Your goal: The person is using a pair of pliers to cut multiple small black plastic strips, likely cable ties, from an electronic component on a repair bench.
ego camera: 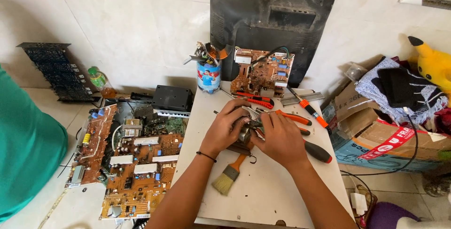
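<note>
Both my hands meet over a small dark metal component (244,132) in the middle of a white tabletop (272,186). My left hand (224,128) wraps its left side with fingers curled over the top. From the right, my right hand (278,137) closes on the same component. Most of the part is hidden by my fingers. A paintbrush (228,175) with an orange handle lies just below my left wrist. Orange-handled pliers (293,117) and a black-handled screwdriver (317,152) lie right of my right hand.
A brown circuit board (261,73) leans on a black monitor back shell (268,22) at the table's far edge. A can of tools (208,74) stands left of it. Several circuit boards (136,168) cover the floor at left. Cardboard boxes (376,135) and cloth sit right.
</note>
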